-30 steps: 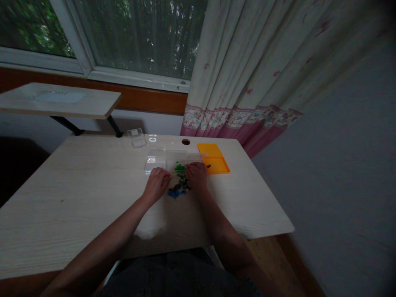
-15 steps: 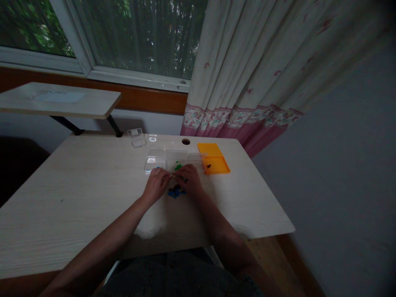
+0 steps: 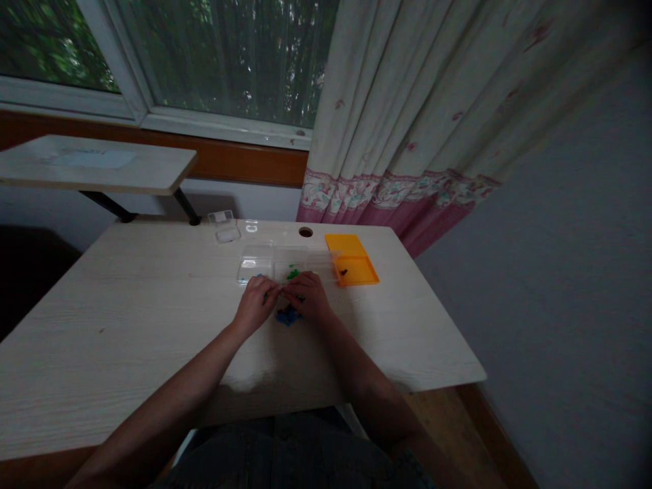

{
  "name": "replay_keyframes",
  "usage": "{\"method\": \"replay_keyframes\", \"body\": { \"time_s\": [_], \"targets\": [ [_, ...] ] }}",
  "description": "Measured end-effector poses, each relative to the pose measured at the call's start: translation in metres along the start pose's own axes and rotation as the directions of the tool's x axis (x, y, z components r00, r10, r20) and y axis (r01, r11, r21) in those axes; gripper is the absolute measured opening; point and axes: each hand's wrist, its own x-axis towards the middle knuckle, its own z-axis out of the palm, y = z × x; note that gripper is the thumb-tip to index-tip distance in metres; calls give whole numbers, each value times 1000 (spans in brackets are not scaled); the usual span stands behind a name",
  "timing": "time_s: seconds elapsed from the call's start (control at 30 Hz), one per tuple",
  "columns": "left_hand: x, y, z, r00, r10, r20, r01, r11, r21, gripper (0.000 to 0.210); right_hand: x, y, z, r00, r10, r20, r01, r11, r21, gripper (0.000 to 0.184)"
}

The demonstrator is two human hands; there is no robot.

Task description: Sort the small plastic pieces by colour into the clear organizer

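My left hand [image 3: 256, 303] and my right hand [image 3: 308, 296] meet at the fingertips over the table, both closed in a pinch. Whatever sits between the fingers is too small and dark to make out. Just below them lies a pile of small blue and dark pieces [image 3: 288, 316], partly covered by my right hand. Beyond the hands stands a clear plastic compartment box [image 3: 256, 261]. Small green pieces [image 3: 293, 274] lie in its middle compartment, and a few blue bits [image 3: 259, 276] show in the left one.
An open orange case [image 3: 363, 270] with a small dark piece [image 3: 344, 272] inside adjoins the clear box on the right. A small clear lidded box [image 3: 227, 235] lies open near the back edge. A raised shelf [image 3: 168, 170] stands at the back left, and a cable hole [image 3: 305, 232] pierces the table.
My fingertips have drawn slightly closer together, and the right hand has shifted a little to the left. The boxes and pieces stay where they were.
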Motion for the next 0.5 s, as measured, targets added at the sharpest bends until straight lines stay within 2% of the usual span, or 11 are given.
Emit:
{"method": "replay_keyframes", "body": {
  "time_s": [0.5],
  "targets": [
    [0,0,-2,1000,-24,9,24,999,-29,26,1,-9,-3,999,-12,43,16,995,-95,11]
  ]
}}
